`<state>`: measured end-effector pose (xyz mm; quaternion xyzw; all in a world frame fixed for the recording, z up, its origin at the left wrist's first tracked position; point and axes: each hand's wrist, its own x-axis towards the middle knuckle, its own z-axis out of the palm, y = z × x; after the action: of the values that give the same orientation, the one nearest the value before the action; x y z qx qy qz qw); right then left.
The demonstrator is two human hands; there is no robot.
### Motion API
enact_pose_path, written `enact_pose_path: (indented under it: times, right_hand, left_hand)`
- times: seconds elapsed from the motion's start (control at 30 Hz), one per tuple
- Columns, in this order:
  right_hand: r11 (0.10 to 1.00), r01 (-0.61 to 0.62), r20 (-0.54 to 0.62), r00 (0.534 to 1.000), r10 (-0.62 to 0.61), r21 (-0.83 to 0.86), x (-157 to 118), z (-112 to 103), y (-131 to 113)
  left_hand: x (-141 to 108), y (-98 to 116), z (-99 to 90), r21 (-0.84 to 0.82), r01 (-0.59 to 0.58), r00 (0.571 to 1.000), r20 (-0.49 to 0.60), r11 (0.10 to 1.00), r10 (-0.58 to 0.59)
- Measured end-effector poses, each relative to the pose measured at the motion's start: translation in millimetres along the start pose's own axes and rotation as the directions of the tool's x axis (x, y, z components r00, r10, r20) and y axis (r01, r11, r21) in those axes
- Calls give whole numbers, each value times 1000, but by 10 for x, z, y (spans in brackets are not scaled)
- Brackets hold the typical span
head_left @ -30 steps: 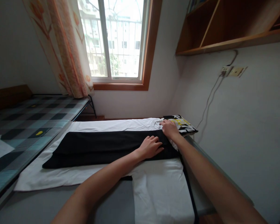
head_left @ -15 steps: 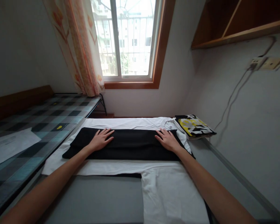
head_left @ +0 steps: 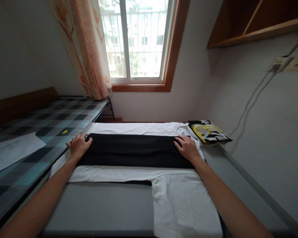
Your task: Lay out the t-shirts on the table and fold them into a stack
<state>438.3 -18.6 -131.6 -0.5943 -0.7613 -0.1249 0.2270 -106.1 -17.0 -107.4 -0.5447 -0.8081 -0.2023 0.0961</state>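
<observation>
A folded black garment (head_left: 139, 150) lies as a long strip across a white T-shirt (head_left: 181, 198), which is spread flat with one sleeve toward me. At the strip's left end, my left hand (head_left: 79, 145) rests with its fingers apart and slightly bent, thumb by the black edge. My right hand (head_left: 188, 147) lies on the strip's right end, fingers spread and a little curled. Neither hand visibly grips the cloth. A thin black edge of fabric shows under the shirt's near side.
A folded black, white and yellow patterned garment (head_left: 210, 132) sits at the grey surface's (head_left: 101, 208) far right corner. To the left stands a bed with a checked mattress (head_left: 47, 122), a paper sheet (head_left: 15, 150) on it. A window, curtain (head_left: 84, 49) and wall shelf (head_left: 258, 31) surround the scene.
My left hand has slid left, from on top of the black garment to its left end. The right hand has shifted slightly right. The view has moved a little.
</observation>
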Motion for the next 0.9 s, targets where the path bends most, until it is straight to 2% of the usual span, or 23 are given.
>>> enact_pose_path:
  times: [0.07,0.13,0.2,0.27,0.43,0.67,0.8,0.9]
  right_hand:
    - [996,74,-17,997,-73,57,-17,-37,2]
    - [971,197,-9,980,-198,134,-30,-74,-22]
    - [929,309,3,949,-316,203,-41,-113,-78]
    - [898,364,12,925,-379,247,-46,-151,-161]
    - [886,370,13,921,-389,278,-42,-227,-371]
    - [900,358,43,924,-380,250,-31,-230,-424]
    - [916,352,27,931,-364,190,-24,-235,-420]
    - [926,333,39,938,-345,180,-24,-257,-429]
  left_hand:
    - [26,-80,-20,-22,62,996,65,998,-60]
    - [48,-153,-16,-59,79,993,95,995,-73]
    - [65,-207,13,-111,91,993,83,990,-82]
    - [84,-241,55,-191,98,994,59,977,-88]
    - [153,-271,124,-369,33,998,-29,929,-47]
    - [154,-273,132,-297,7,999,-46,955,-22]
    - [145,-297,147,-309,-10,997,-77,951,-14]
    - [145,-303,142,-306,-3,999,-43,952,-10]
